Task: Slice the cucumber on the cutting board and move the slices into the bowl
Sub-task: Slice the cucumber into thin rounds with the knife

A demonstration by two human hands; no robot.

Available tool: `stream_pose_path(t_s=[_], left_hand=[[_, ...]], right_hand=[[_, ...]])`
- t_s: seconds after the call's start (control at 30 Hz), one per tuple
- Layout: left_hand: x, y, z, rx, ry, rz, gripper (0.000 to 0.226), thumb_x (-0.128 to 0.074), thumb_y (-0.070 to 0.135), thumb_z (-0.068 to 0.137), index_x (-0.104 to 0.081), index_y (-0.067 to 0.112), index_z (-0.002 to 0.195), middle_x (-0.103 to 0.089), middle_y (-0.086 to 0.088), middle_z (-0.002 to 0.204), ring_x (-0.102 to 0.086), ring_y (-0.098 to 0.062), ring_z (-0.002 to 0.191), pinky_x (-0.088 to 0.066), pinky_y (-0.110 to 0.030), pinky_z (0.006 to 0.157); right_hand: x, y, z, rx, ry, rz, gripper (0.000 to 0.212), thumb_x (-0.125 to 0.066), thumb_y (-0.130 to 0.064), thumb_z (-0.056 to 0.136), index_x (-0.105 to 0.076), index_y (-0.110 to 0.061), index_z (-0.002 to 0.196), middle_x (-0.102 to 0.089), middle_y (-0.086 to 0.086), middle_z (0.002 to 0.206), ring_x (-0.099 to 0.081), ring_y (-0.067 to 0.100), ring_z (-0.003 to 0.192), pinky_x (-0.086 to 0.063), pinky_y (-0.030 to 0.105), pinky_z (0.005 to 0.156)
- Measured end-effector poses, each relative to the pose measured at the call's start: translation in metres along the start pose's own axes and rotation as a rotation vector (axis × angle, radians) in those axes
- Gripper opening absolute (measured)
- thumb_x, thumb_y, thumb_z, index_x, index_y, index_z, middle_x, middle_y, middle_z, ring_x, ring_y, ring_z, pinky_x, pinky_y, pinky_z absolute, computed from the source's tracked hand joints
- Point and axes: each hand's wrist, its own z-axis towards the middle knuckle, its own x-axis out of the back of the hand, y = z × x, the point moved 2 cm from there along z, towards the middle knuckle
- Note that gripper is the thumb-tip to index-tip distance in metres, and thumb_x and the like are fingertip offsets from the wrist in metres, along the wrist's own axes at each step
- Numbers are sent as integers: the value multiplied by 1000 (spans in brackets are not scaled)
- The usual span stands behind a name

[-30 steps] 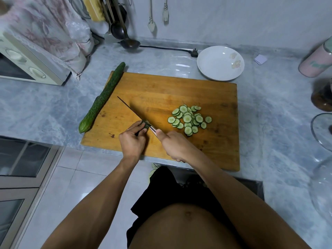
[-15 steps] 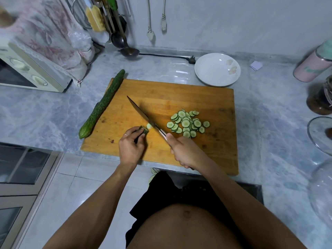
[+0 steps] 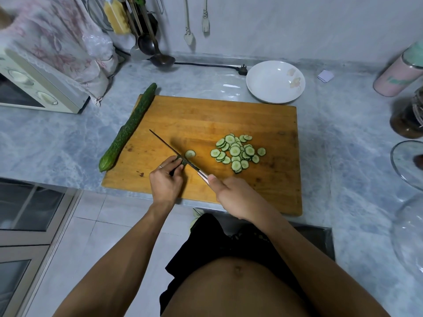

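From the head camera, a wooden cutting board (image 3: 206,115) lay flat on a gray marble counter (image 3: 343,138). The board was orange-brown, smooth, and shaped like a rectangle.

The left hand (image 3: 165,181) had its fingers curled around a tiny cucumber stub (image 3: 179,160), pinching it down on the board. Only a small dark green bit of the stub showed past the fingertips. The right hand (image 3: 233,196) was wrapped tight around the pale handle of a knife (image 3: 174,152). The thin dark blade pointed toward 10 o'clock and its edge pressed right against the stub.

One fresh slice (image 3: 190,153) lay flat just beside the blade, at 2 o'clock from the left hand. It was round, pale green inside, with a dark green rim.

A pile of slices (image 3: 237,152) sat at 3 o'clock from the knife, near the middle of the board. The slices were thin round coins that overlapped each other.

A whole cucumber (image 3: 128,126) lay along the board's left edge, partly on the counter. It was long, bumpy and dark green, and its near tip was lighter.

A white bowl (image 3: 263,88) stood on the counter at 12 o'clock from the pile, just past the board's far edge. It was round, shiny and shallow, with faint flower prints inside.
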Motion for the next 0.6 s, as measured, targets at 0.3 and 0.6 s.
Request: stream_pose_path(t_s=[0.3, 0.6], left_hand=[[-2, -2, -1, -19, 12, 23, 22, -67, -5, 82, -76, 1, 101, -71, -12, 112, -62, -8, 96, -35, 2, 92], [-2, -3, -3, -108, -2, 21, 32, -59, -15, 75, -76, -2, 98, -72, -15, 109, -66, -13, 97, -42, -4, 92]], right_hand=[[2, -6, 8, -18, -35, -22, 62, -23, -58, 102, -42, -14, 62, -45, 3, 64, -45, 19, 56, -32, 33, 56], [-10, -13, 41, -36, -35, -55, 62, -24, -56, 103, -44, -15, 60, -53, 11, 77, -49, 26, 71, -34, 33, 67]])
